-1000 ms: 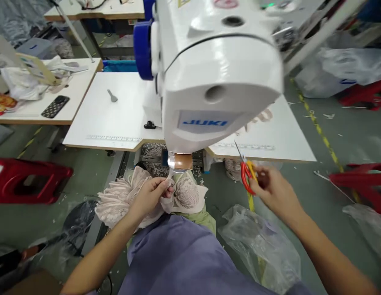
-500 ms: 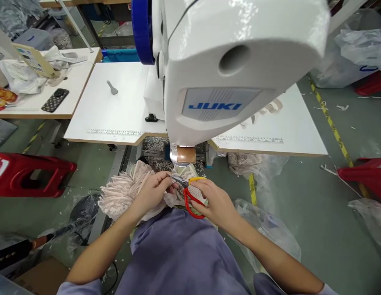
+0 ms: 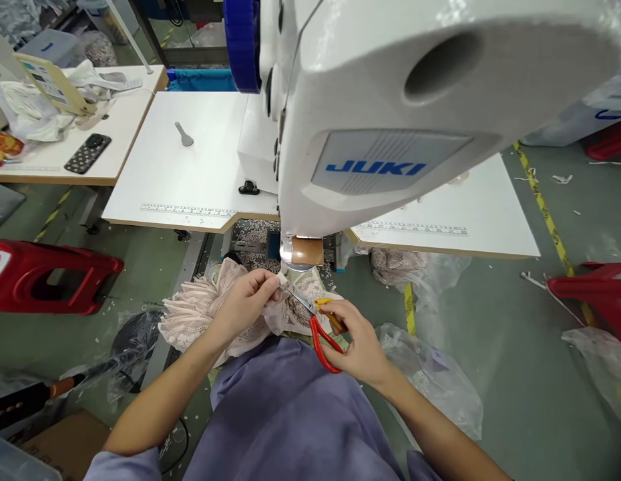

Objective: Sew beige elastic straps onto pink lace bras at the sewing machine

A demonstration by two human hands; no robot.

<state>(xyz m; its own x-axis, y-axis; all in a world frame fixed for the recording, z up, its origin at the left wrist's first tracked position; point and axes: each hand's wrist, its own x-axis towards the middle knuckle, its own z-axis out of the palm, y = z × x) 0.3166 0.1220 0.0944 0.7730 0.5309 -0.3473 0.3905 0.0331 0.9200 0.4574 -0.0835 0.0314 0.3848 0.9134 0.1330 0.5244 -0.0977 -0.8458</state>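
Observation:
My right hand point(image 3: 358, 344) is closed round the handles of a pair of scissors point(image 3: 320, 334), one loop red and the other yellow. Its metal blades point up and left, to the edge of the fabric in my left hand point(image 3: 248, 297). Thumb and fingers of that left hand pinch a small pale piece of lace fabric point(image 3: 282, 280); whether the blades touch it I cannot tell. A gathered bundle of pale pink lace pieces point(image 3: 190, 314) lies under and to the left of my left hand. More lace spreads over my lap, partly hidden by the hands.
Right above my hands looms a white JUKI sewing machine head point(image 3: 380, 167). Its white table point(image 3: 190, 174) carries a small grey tool point(image 3: 183, 135). A phone point(image 3: 87, 153) lies on the left-hand table. Red stools point(image 3: 55, 274) stand on the floor, and plastic bags point(image 3: 433, 374) lie at the right.
The scissors and my right hand have moved slightly right and down, away from my left fingers. The pinched fabric piece now shows at the fingertips. The view has shifted a little, with the machine head larger.

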